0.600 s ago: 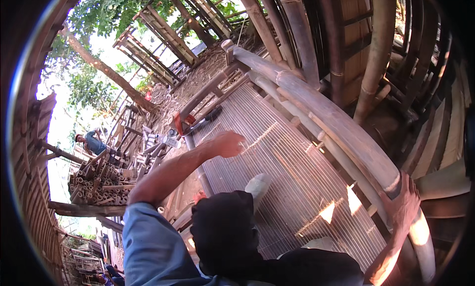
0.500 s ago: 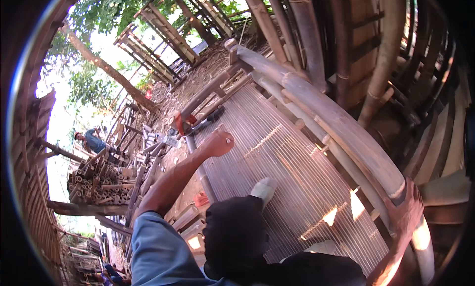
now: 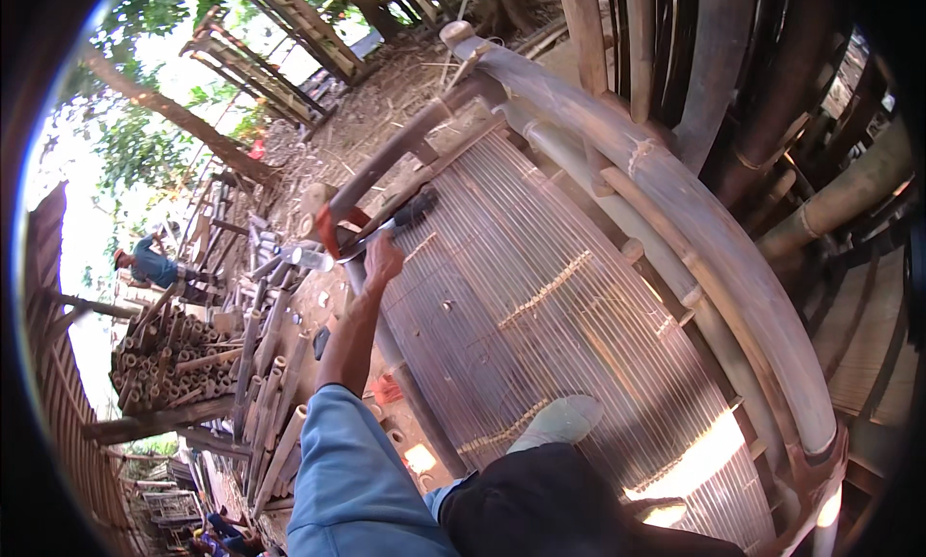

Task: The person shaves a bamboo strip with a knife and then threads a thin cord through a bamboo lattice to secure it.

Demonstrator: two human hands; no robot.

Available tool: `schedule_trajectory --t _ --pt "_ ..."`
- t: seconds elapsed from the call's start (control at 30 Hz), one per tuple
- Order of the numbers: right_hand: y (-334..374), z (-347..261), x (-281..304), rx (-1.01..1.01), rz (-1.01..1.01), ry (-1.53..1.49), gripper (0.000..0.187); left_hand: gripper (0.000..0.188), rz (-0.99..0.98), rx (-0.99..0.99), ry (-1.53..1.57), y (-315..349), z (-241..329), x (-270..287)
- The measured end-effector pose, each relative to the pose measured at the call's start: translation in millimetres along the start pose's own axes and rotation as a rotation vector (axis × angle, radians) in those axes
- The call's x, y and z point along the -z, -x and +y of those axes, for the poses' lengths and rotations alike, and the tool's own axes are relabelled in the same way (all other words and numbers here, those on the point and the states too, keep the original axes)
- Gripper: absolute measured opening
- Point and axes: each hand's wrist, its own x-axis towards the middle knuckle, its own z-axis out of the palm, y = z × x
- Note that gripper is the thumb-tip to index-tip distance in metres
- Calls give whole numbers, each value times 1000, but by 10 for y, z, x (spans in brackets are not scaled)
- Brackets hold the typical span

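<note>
A bamboo bench (image 3: 502,268) with a slatted seat lies under me, and my feet in pale socks rest on the slats. My left arm stretches to the far left edge of the seat. My left hand (image 3: 383,258) is beside a dark-handled tool (image 3: 415,210) lying at the corner; its fingers are mostly hidden, so I cannot make out a grip. A red strap or cloth (image 3: 330,233) hangs on the frame there. On the right, my right hand (image 3: 818,462) is wrapped around the near end of the thick bamboo rail (image 3: 694,200).
Stacked cut bamboo (image 3: 164,364) and loose poles (image 3: 270,412) lie on the left. A clear plastic bottle (image 3: 313,259) is beyond the bench's left edge. Bamboo poles (image 3: 714,55) stand at the right. Another person (image 3: 154,263) is far left.
My left hand has moved from above the slats toward the bench's left corner, near the dark-handled tool. My view has shifted; the right hand stays on the rail.
</note>
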Motion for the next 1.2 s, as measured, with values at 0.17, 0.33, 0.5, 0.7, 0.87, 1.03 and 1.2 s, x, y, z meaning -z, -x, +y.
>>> schedule_trajectory --t 0.17,0.33,0.5,0.7,0.87,1.03,1.2 --pt "7 33 -90 -49 4 101 93 76 -6 -228 -141 -715 -394 -454" --pt "110 183 20 -115 -21 99 95 81 -130 -228 -155 -1005 -243 -764" --pt "-4 -30 194 -172 -180 97 95 60 -147 -222 -143 -864 -208 -656" --pt "-56 -318 111 -194 -94 63 94 56 74 -424 -295 -219 -50 -332" --pt "-60 -1157 344 55 149 132 90 71 -97 -545 -275 520 923 326" --pt "136 -1970 -22 342 107 -111 67 72 -474 -828 -589 1346 1670 416" --pt "318 -2259 -59 421 -110 -184 52 62 -348 -1201 -584 1874 2238 654"
